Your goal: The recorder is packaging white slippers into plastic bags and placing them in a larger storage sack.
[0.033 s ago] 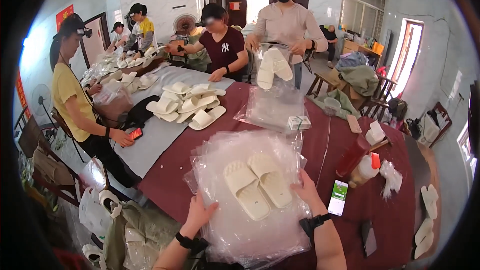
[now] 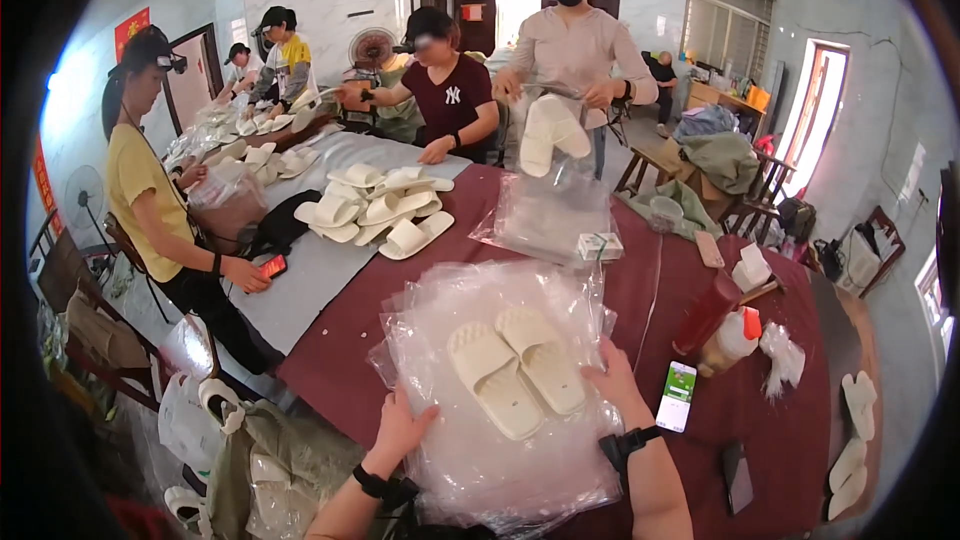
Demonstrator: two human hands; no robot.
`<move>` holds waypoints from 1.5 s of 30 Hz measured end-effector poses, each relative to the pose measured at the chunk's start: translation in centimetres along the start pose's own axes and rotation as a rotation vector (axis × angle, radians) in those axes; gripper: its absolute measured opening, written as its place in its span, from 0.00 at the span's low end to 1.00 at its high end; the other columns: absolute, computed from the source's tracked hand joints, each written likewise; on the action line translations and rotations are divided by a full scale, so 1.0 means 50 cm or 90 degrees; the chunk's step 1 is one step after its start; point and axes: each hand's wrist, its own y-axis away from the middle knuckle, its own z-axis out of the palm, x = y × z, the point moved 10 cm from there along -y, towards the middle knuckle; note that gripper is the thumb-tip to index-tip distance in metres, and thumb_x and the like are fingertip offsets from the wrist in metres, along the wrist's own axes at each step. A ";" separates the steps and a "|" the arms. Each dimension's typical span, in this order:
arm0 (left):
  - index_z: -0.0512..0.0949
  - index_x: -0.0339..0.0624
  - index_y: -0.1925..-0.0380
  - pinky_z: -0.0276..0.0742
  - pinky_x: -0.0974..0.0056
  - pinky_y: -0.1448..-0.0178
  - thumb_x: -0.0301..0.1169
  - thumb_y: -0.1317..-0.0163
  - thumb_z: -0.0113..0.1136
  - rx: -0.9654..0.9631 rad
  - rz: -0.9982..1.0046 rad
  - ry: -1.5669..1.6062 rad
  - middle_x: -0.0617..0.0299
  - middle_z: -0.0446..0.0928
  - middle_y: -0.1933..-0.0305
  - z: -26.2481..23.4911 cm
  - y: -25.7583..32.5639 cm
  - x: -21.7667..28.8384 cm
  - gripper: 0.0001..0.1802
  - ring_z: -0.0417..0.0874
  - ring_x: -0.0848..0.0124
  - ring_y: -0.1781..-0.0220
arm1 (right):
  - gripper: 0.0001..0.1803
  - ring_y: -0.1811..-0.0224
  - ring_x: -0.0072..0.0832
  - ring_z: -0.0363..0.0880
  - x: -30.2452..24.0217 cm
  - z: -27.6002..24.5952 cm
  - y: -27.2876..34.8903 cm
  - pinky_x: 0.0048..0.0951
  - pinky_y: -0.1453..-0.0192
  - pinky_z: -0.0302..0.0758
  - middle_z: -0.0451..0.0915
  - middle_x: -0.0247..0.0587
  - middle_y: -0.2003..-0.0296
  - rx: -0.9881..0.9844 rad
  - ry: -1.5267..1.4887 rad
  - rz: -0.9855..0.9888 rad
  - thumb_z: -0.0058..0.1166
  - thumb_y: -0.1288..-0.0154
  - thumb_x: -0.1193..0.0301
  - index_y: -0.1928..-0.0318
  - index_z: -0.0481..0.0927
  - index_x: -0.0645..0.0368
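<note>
A pair of cream slippers (image 2: 517,370) lies side by side, toes away from me, on a stack of clear plastic bags (image 2: 450,475) at the table's near side. My left hand (image 2: 400,430) grips the stack's left edge, its thumb on top and some fingers hidden by the plastic. At the right edge my right hand (image 2: 612,378) holds the bags in the same way, close to the right slipper. Neither hand touches the slippers. I cannot tell whether the pair is inside the top bag or on it.
A heap of cream slippers (image 2: 380,205) sits beyond, on the left. Across the table a masked person holds a bagged pair (image 2: 553,135) over more bags (image 2: 545,215). To my right are a lit phone (image 2: 677,397), a dark phone (image 2: 738,480), a red-lidded jar (image 2: 730,342) and a dark-red cylinder (image 2: 707,312).
</note>
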 end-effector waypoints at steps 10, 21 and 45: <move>0.52 0.34 0.29 0.69 0.46 0.35 0.45 0.44 0.68 0.018 -0.013 -0.041 0.31 0.67 0.39 0.018 -0.040 0.040 0.51 0.71 0.38 0.38 | 0.37 0.43 0.58 0.73 0.002 -0.039 0.055 0.47 0.40 0.73 0.75 0.63 0.47 0.071 0.247 0.147 0.63 0.42 0.58 0.38 0.69 0.67; 0.46 0.33 0.27 0.62 0.48 0.28 0.46 0.47 0.71 -0.070 0.029 0.016 0.31 0.58 0.30 0.019 -0.155 0.048 0.58 0.61 0.38 0.28 | 0.27 0.42 0.53 0.73 -0.024 -0.049 0.090 0.44 0.41 0.72 0.76 0.58 0.45 0.209 0.403 0.046 0.58 0.36 0.66 0.39 0.72 0.62; 0.65 0.54 0.30 0.55 0.38 0.26 0.68 0.49 0.61 -0.224 0.402 -0.349 0.36 0.54 0.25 0.126 0.097 0.168 0.50 0.54 0.35 0.25 | 0.21 0.64 0.50 0.79 -0.219 0.165 -0.020 0.45 0.59 0.77 0.80 0.52 0.70 0.023 0.228 -0.112 0.56 0.34 0.58 0.73 0.79 0.65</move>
